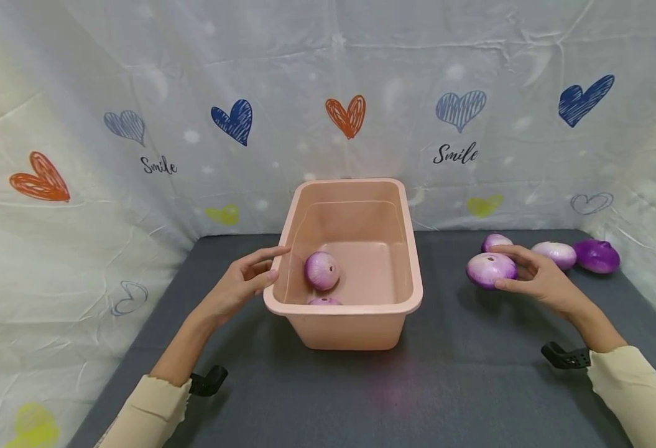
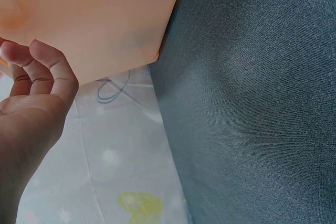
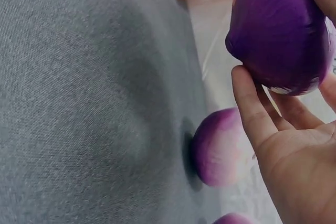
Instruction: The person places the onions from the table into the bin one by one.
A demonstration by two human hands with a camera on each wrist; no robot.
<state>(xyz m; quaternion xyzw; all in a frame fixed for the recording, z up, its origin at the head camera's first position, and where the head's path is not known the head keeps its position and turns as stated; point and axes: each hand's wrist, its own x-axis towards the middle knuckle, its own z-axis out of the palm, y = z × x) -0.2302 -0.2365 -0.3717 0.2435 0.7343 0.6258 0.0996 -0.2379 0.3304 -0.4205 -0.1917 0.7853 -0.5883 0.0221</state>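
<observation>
In the head view, my left hand (image 1: 244, 281) touches the left rim of a peach plastic bin (image 1: 343, 308) with its thumb and index finger. The left wrist view shows its other fingers (image 2: 55, 66) loosely bent beside the bin's outer wall. Two purple onions lie in the bin: one onion (image 1: 322, 271) in full view, the other mostly hidden by the front wall. Off to the right, my right hand (image 1: 540, 280) holds a purple-and-white onion (image 1: 491, 270) between thumb and fingers, raised above the cloth in the right wrist view.
Beyond the right hand lie more onions on the dark grey cloth (image 1: 445, 386): a small onion (image 1: 495, 241), a pale onion (image 1: 556, 254) and a deep purple onion (image 1: 597, 256). A white curtain (image 1: 389, 56) printed with hearts hangs behind and along both sides.
</observation>
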